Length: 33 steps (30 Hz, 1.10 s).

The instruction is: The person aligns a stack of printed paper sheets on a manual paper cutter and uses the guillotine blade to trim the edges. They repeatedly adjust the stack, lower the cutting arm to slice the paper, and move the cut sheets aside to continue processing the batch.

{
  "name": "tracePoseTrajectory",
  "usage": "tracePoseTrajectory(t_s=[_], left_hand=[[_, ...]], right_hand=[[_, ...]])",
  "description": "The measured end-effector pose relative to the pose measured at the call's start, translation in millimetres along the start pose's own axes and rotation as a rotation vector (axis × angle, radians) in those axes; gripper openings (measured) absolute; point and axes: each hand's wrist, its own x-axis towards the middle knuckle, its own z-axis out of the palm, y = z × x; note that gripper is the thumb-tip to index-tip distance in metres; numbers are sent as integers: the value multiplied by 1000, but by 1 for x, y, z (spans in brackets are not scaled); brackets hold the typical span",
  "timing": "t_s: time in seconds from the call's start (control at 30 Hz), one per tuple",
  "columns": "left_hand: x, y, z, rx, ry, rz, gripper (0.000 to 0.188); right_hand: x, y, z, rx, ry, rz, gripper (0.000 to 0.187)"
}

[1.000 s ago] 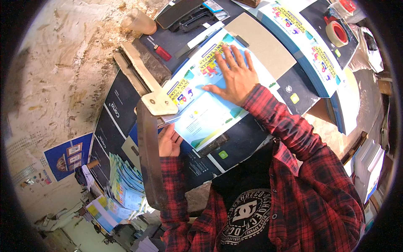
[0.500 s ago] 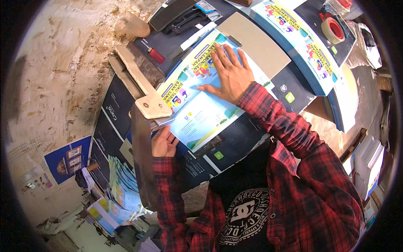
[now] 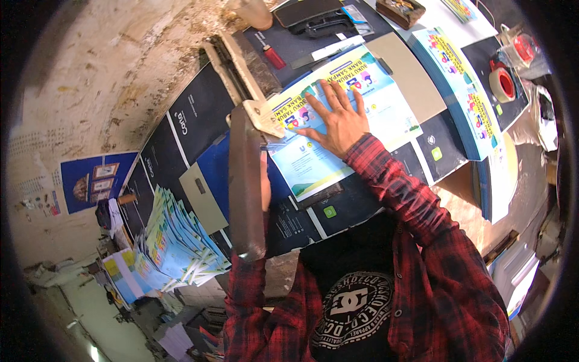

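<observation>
My right hand [image 3: 341, 123] lies flat with spread fingers on a colourful printed sheet [image 3: 313, 166], blue and yellow with cartoon figures. The sheet's left edge reaches under the end of a beige metal device [image 3: 260, 119] with a long dark brown arm [image 3: 246, 187]. My left hand [image 3: 265, 184] is almost wholly hidden behind that arm, beside the sheet's near-left corner; its fingers do not show. A beige board [image 3: 431, 96] with a small dark clip lies under the far right part of the sheet.
A tall stack of matching printed sheets [image 3: 461, 102] stands at the right. Fanned printed booklets [image 3: 181, 241] pile up at the left. Farther back are a red-handled tool [image 3: 273, 57], a plastic cup [image 3: 252, 13], a wooden box [image 3: 400, 12] and a tape roll [image 3: 502, 84].
The view has swung, so the table appears shifted right and the fanned pile shows more. My left hand has gone from partly visible to mostly hidden behind the brown arm. My right hand stays flat.
</observation>
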Motion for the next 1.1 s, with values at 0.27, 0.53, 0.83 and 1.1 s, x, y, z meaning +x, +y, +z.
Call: tracePoseTrajectory(t_s=[0.27,0.53,0.83,1.1], left_hand=[[-37,-21,35,443,-23,559,65],[-46,-1,22,636,42,568,67],[-44,-5,30,604,103,572,67],[-46,-9,26,620,105,561,67]], right_hand=[[2,10,-6,-74,-10,-40,74],[13,112,-35,-31,-32,-207,68],[65,-99,-172,327,35,-310,65],[2,-162,-132,77,-158,-441,82]])
